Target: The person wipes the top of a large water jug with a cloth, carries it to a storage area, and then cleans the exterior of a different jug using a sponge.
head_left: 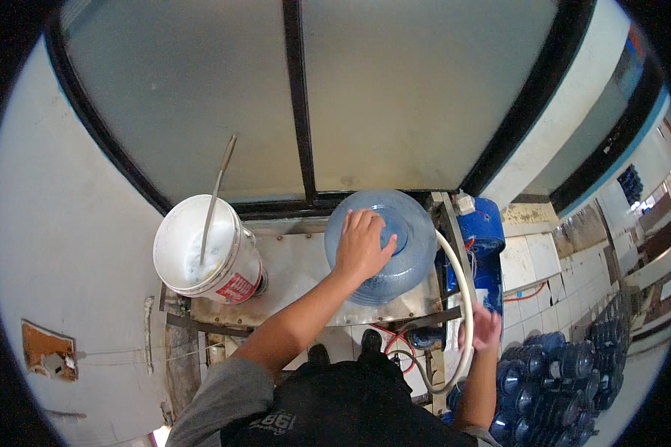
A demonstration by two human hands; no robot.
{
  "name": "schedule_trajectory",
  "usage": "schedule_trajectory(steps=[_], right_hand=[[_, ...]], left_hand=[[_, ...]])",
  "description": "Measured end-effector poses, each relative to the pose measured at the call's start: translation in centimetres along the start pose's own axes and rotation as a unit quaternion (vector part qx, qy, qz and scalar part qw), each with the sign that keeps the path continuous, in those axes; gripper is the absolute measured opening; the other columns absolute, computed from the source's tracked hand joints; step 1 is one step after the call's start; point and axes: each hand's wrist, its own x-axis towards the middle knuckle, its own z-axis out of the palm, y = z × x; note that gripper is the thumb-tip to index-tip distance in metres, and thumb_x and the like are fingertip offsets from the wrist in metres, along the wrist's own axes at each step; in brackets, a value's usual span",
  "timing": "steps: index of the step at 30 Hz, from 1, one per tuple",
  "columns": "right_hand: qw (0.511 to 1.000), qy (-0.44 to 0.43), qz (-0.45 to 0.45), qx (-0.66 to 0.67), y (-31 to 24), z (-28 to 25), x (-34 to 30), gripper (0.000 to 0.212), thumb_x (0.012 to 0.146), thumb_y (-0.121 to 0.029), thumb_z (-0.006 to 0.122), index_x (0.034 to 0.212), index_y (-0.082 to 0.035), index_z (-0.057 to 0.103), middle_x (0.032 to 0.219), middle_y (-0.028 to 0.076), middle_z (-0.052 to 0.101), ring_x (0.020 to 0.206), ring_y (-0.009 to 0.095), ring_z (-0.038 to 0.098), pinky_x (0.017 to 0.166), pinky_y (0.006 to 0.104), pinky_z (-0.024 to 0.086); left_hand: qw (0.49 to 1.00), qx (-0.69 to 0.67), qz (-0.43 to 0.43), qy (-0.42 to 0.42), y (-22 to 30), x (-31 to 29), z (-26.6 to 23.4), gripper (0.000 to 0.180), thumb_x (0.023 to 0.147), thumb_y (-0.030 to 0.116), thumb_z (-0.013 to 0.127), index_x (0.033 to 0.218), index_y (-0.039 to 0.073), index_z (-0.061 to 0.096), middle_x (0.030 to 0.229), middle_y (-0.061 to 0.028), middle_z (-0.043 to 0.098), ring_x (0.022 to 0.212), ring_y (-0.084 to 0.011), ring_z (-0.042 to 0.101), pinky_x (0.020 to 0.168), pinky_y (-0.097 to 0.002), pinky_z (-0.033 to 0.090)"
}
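- Leftmost, a white bucket (247,249) stands on the table, a rod (218,185) leaning out of it, its lower end lost in white foam (201,270)
- Left hand (363,246) lies palm down on a translucent blue jug (399,277), fingers spread and thumb apart, hiding part of its upper face
- That jug sits toward the table's right end; whatever it holds is hard to make out
- A pale hose (467,298) curves down past the jug's right side, its upper end hidden there
- Right hand (487,328), blurred, is at the hose; cannot tell whether its fingers close on it
- Blue bottles (552,380) crowd the lower right, many overlapping
- As for the surface, the table (291,268) has a dull, stained metal top with studs along its edges
- Around it: frosted panes (425,97) in black frames, a pale wall (82,186) and white floor tiles (581,279)
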Motion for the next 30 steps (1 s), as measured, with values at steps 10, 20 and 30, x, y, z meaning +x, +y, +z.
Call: schedule_trajectory(steps=[10, 20, 30], right_hand=[[0.972, 0.083, 0.047, -0.213, -2.1, 5.6, -1.0, 0.039, 0.095, -0.038, 0.064, 0.091, 0.0, 0.06, 0.068, 0.021, 0.064, 0.045, 0.028, 0.061, 0.044, 0.0354, 0.055], [0.877, 0.171, 0.004, -0.45, -5.0, 8.6, -1.4, 0.038, 0.103, -0.021, 0.059, 0.135, -0.001, 0.053, 0.061, 0.0, 0.053, 0.045, 0.008, 0.045, 0.04, 0.0249, 0.036], [0.868, 0.214, -0.029, -0.448, -10.6, 7.8, -6.6, 0.046, 0.101, -0.023, 0.063, 0.138, 0.006, 0.057, 0.058, -0.007, 0.046, 0.044, 0.002, 0.036, 0.041, 0.0215, 0.025]], left_hand=[[1.0, -0.015, 0.018, 0.02, -0.5, 0.2, 0.2, 0.031, 0.079, 0.026, 0.079, 0.094, 0.003, 0.064, 0.112, -0.0149, 0.062, 0.117, -0.0358, 0.054, 0.108, -0.0496, 0.038], [0.996, 0.035, -0.004, -0.081, -0.2, 1.0, -0.2, 0.064, 0.086, 0.036, 0.072, 0.135, 0.0, 0.052, 0.139, -0.0194, 0.052, 0.139, -0.0373, 0.04, 0.12, -0.0503, 0.027], [0.959, 0.181, 0.03, -0.216, -0.9, 1.7, 1.1, 0.093, 0.096, 0.064, 0.048, 0.159, 0.001, 0.023, 0.168, -0.0173, 0.02, 0.156, -0.033, 0.014, 0.126, -0.0511, 0.011]])
